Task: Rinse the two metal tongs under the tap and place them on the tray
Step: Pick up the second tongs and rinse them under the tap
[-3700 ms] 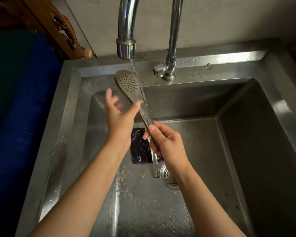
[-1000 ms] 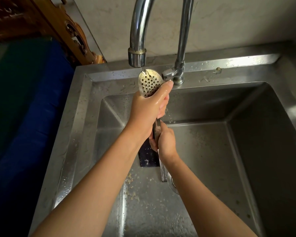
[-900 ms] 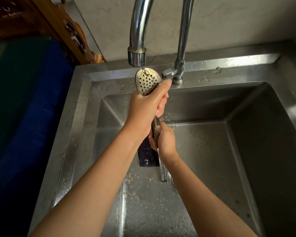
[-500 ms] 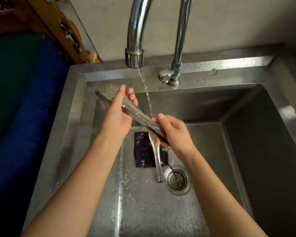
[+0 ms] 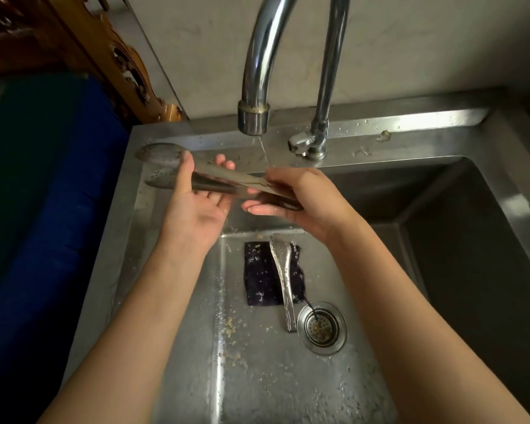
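Note:
I hold one pair of metal tongs [image 5: 227, 182] level over the sink's back left corner, its perforated heads pointing left. My left hand [image 5: 196, 209] lies palm up under the arms, thumb across the front and fingers behind. My right hand [image 5: 300, 197] grips the hinge end. A thin stream of water [image 5: 263, 151] falls from the tap spout [image 5: 253, 120] just behind my right hand. The second pair of tongs [image 5: 283, 280] lies on the sink floor, across a dark cloth [image 5: 260, 280]. No tray is in view.
The steel sink [image 5: 410, 139] has a drain strainer [image 5: 322, 327] right of the lying tongs and food bits on its floor. The tap lever [image 5: 300, 142] sits at the back rim. A blue surface [image 5: 58, 194] lies left, carved wood [image 5: 120, 62] behind it.
The held tongs have swung from a slant to level, heads further left. My left hand has turned palm up beneath them. The tap's stream has thinned.

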`<state>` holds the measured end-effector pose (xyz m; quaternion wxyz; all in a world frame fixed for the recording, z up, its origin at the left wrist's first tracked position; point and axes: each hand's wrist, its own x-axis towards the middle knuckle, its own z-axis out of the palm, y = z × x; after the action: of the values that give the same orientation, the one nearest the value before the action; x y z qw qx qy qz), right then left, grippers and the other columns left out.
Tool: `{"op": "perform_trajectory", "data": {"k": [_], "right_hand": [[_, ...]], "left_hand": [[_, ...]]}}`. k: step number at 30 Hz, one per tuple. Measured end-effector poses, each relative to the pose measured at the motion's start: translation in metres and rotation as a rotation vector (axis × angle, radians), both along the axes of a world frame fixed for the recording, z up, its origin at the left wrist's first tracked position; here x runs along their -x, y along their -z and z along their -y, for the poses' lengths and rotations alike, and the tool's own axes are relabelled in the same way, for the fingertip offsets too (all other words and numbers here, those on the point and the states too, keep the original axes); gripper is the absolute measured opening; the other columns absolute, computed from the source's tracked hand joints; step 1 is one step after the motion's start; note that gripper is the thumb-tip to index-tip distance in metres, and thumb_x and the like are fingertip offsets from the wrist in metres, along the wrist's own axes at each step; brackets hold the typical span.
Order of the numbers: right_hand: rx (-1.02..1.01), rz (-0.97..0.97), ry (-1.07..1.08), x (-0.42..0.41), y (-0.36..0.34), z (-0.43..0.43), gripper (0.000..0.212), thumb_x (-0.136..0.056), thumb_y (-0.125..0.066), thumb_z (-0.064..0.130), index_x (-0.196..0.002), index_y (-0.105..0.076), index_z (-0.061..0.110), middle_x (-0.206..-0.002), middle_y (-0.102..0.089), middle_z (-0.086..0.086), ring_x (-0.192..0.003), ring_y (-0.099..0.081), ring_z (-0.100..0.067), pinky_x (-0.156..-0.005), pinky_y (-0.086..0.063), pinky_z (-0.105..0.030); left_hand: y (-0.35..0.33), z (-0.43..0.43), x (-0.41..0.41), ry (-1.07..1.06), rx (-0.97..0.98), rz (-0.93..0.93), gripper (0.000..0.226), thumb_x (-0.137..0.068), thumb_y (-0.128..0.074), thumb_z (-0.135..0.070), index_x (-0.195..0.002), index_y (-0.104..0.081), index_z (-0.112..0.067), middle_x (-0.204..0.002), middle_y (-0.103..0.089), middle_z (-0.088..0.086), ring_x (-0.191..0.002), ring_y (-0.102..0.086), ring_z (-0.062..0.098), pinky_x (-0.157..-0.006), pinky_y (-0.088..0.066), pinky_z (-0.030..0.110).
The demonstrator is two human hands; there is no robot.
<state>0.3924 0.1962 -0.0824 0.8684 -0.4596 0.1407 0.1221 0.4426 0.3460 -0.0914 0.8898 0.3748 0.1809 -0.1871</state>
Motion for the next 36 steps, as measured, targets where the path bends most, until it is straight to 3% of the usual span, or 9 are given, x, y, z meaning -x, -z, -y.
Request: {"op": "perform_trajectory", "data": {"k": [5, 9, 11, 21, 29, 31, 33, 36], "right_hand": [[-0.152, 0.01, -0.04, -0.014, -0.011, -0.013, 0.024, -0.093, -0.045, 0.007, -0.086, -0.06, -0.01, -0.072, -0.073, -0.02, -0.069, -0.072, -0.033, -0.063, -0.061, -0.032], [-0.122, 0.011, -0.058, -0.022, -0.017, -0.017, 0.042, -0.097, -0.04, 0.014, -0.073, -0.068, -0.007, -0.074, -0.073, -0.022, -0.068, -0.072, -0.034, -0.057, -0.06, -0.027], [-0.094, 0.006, -0.056, -0.023, -0.02, -0.015, 0.043, -0.098, -0.038, 0.018, -0.078, -0.065, -0.008, -0.073, -0.072, -0.023, -0.067, -0.072, -0.034, -0.057, -0.06, -0.027], [0.187, 0.021, -0.068, -0.019, -0.047, -0.003, 0.033, -0.098, -0.04, 0.017, -0.093, -0.059, -0.01, -0.067, -0.072, -0.019, -0.065, -0.071, -0.032, -0.057, -0.061, -0.03], [0.456, 0.12, -0.181, 0.004, -0.049, 0.016, 0.023, -0.094, -0.05, 0.016, -0.094, -0.063, -0.004, -0.084, -0.072, -0.021, -0.074, -0.073, -0.026, -0.067, -0.06, -0.027], [0.526, 0.132, -0.263, 0.022, -0.04, 0.025, 0.018, -0.092, -0.053, 0.017, -0.097, -0.064, 0.004, -0.078, -0.071, -0.014, -0.06, -0.07, -0.017, -0.058, -0.059, -0.021], [0.621, 0.121, -0.329, 0.041, -0.024, 0.028, 0.014, -0.094, -0.05, 0.017, -0.097, -0.06, 0.007, -0.068, -0.065, -0.006, -0.043, -0.056, -0.007, -0.044, -0.05, -0.018], [0.741, 0.097, -0.278, 0.056, 0.006, 0.024, 0.022, -0.095, -0.049, 0.024, -0.078, -0.048, 0.01, -0.044, -0.049, 0.007, -0.031, -0.038, -0.005, -0.032, -0.035, -0.02]], "left_hand": [[-0.013, -0.019, -0.011, -0.145, -0.009, -0.011, 0.031, -0.089, -0.059, -0.027, -0.108, -0.056, -0.004, -0.088, -0.074, 0.015, -0.088, -0.072, 0.024, -0.073, -0.059, 0.037], [-0.014, -0.023, -0.013, -0.189, 0.003, 0.015, 0.033, -0.091, -0.056, -0.026, -0.114, -0.053, -0.001, -0.085, -0.074, 0.016, -0.089, -0.071, 0.026, -0.074, -0.059, 0.036], [-0.015, -0.021, -0.012, -0.197, 0.011, 0.015, 0.031, -0.092, -0.055, -0.025, -0.111, -0.053, -0.001, -0.082, -0.074, 0.016, -0.089, -0.072, 0.026, -0.075, -0.059, 0.036], [-0.008, -0.001, 0.001, -0.219, 0.158, -0.03, 0.019, -0.095, -0.049, -0.017, -0.101, -0.053, 0.0, -0.08, -0.073, 0.021, -0.079, -0.073, 0.026, -0.075, -0.059, 0.037], [-0.001, 0.018, 0.009, -0.125, 0.177, -0.013, 0.025, -0.096, -0.047, -0.018, -0.109, -0.052, 0.003, -0.085, -0.073, 0.019, -0.083, -0.072, 0.025, -0.087, -0.054, 0.038], [-0.002, 0.029, 0.01, -0.085, 0.217, -0.017, 0.031, -0.093, -0.051, -0.019, -0.115, -0.051, 0.003, -0.091, -0.071, 0.02, -0.086, -0.071, 0.025, -0.083, -0.057, 0.035], [-0.002, 0.044, 0.014, -0.046, 0.246, -0.023, 0.03, -0.093, -0.052, -0.02, -0.114, -0.053, 0.002, -0.097, -0.068, 0.018, -0.087, -0.069, 0.023, -0.08, -0.057, 0.032], [0.006, 0.066, 0.03, 0.074, 0.134, -0.014, 0.019, -0.092, -0.053, -0.017, -0.104, -0.059, -0.003, -0.091, -0.068, 0.007, -0.077, -0.067, 0.014, -0.071, -0.057, 0.025]]}}
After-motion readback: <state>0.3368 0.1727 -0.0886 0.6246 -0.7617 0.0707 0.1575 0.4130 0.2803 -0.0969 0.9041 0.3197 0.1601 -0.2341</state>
